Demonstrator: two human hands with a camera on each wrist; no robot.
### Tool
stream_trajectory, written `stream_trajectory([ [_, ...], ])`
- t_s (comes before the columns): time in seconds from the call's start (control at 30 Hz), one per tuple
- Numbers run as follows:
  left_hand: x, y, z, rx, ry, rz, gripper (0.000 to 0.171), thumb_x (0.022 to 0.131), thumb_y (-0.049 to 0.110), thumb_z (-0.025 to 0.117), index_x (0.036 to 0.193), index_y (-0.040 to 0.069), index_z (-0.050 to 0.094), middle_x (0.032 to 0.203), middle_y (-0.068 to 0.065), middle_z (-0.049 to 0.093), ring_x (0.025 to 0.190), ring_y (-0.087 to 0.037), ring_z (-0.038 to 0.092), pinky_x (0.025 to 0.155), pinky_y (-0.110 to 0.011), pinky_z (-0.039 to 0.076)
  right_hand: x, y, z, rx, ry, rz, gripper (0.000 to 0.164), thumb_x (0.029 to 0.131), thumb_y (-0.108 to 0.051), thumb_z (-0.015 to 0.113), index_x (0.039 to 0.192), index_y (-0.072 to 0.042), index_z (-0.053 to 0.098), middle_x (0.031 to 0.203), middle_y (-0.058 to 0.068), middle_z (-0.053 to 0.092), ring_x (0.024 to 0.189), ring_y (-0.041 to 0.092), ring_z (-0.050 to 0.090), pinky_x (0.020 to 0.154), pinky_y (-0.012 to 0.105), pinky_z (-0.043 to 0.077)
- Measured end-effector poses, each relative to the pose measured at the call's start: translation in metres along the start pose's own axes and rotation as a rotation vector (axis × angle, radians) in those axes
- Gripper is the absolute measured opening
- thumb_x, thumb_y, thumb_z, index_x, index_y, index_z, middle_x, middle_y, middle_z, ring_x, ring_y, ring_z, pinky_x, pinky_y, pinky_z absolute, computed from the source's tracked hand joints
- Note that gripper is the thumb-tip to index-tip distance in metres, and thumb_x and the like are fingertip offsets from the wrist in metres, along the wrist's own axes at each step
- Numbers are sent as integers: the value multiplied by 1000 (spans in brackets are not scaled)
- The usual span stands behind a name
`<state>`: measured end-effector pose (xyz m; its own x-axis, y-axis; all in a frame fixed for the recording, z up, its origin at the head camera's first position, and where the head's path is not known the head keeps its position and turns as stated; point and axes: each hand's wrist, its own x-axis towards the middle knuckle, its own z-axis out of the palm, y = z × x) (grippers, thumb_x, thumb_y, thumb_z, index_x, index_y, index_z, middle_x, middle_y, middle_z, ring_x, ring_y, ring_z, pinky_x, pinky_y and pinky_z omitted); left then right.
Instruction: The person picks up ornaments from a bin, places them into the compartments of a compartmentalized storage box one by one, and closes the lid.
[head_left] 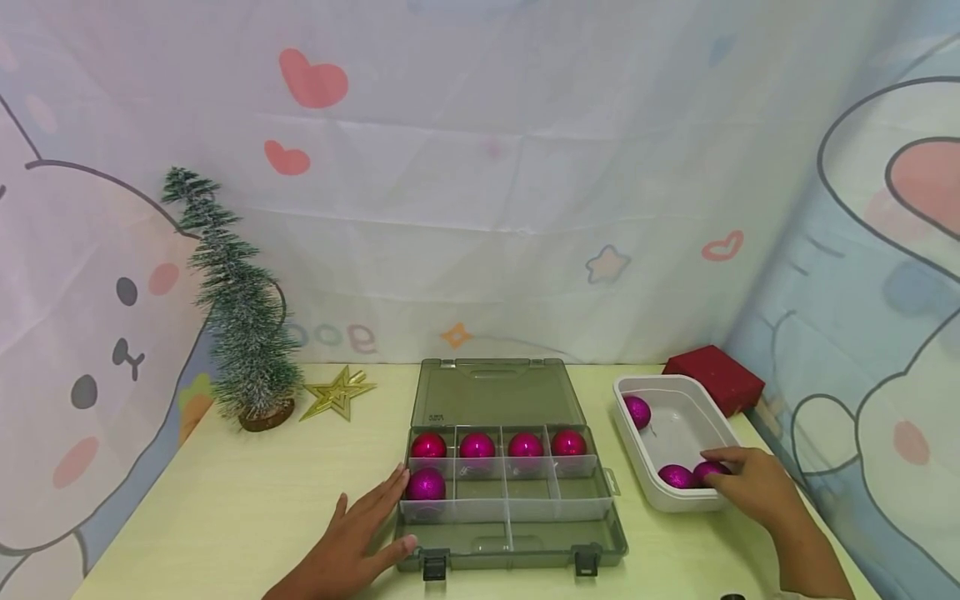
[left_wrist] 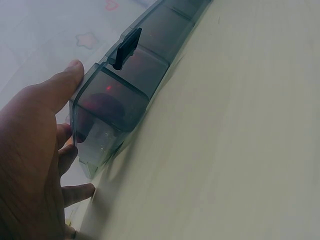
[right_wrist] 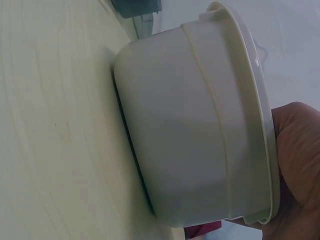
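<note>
Five balls (head_left: 477, 447) occupy the divided case (head_left: 558, 537): four glossy units in the back row, one glittered unit at the left of the middle row. I see the lid (head_left: 495, 396) open at the rear. My left hand (head_left: 352, 546) is released, fingers extended against the case's left side. With my right hand (head_left: 757, 487), I pinch a purple ball (head_left: 706, 472) at the front of the white tub (head_left: 633, 446), located right of the case. Two further purple balls (head_left: 677, 477) lie inside the tub: one just beside the gripped ball, one at the back left. Behind the tub sits a red box (head_left: 714, 377). On the surface (head_left: 247, 508), at left, a gold star (head_left: 337, 395) lies near a small tree (head_left: 243, 325).
</note>
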<state>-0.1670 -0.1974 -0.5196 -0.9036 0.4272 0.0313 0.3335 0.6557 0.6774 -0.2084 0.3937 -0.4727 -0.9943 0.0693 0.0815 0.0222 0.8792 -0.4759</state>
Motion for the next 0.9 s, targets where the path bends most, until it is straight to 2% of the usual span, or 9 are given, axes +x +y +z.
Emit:
stream_trajectory([
  [0.13,1,-1,0,2,2,3,83,110,48,64,177,23,21,185,-5,17,168,-46,24,113,-97,-5,-1,-1,-1,11,8,12,42,91,-23,81,126,0,79,134,37,70,125,58,65,93,72,53],
  [0.27,0,0,0,7,4,6,83,110,47,64,177,22,22,185,-6,18,167,-47,25,113,-97,-4,-2,1,-1,24,55,25,44,90,-24,85,127,-2,79,137,37,68,128,62,60,89,83,38],
  [0.5,0,1,-1,-4,-1,-1,83,110,48,63,177,23,21,185,-6,17,167,-48,24,113,-96,-6,-7,0,0,105,179,-5,44,93,-23,85,130,-2,77,144,40,59,137,59,48,96,86,19],
  [0.6,0,0,0,-2,1,-3,83,110,48,63,177,23,21,185,-6,17,168,-48,24,113,-97,-6,-9,-3,2,133,234,-29,45,94,-22,84,133,-2,75,143,41,56,139,59,45,98,84,21],
  [0.73,0,-1,0,0,1,-3,83,110,49,64,177,24,21,185,-5,18,168,-47,24,113,-97,-5,-12,-7,6,166,329,-114,43,94,-12,84,134,-1,74,138,37,63,135,56,50,100,80,30],
  [0.77,0,-1,0,0,1,-3,83,110,48,64,177,24,21,185,-5,18,168,-47,24,113,-96,-5,-13,-8,6,172,352,-135,42,94,-10,84,134,-2,74,138,34,65,137,48,53,109,72,35],
  [0.8,0,-1,0,-1,1,-2,83,110,48,64,177,24,21,185,-5,18,168,-47,24,113,-96,-5,-13,-8,7,183,373,-158,43,94,-7,84,135,-3,74,138,31,67,141,34,57,117,59,40],
  [0.83,0,-1,0,-2,0,-4,83,110,49,64,177,25,21,185,-5,17,168,-47,24,113,-96,-6,-13,-9,8,195,396,-184,44,93,-4,84,136,-4,74,138,29,69,139,19,59,118,43,45],
  [0.9,0,0,0,-7,-3,-7,83,110,48,64,177,25,21,185,-4,17,168,-46,24,113,-96,-6,-12,-9,9,214,435,-236,46,92,1,84,137,-4,73,136,27,70,130,-10,54,109,14,46],
])
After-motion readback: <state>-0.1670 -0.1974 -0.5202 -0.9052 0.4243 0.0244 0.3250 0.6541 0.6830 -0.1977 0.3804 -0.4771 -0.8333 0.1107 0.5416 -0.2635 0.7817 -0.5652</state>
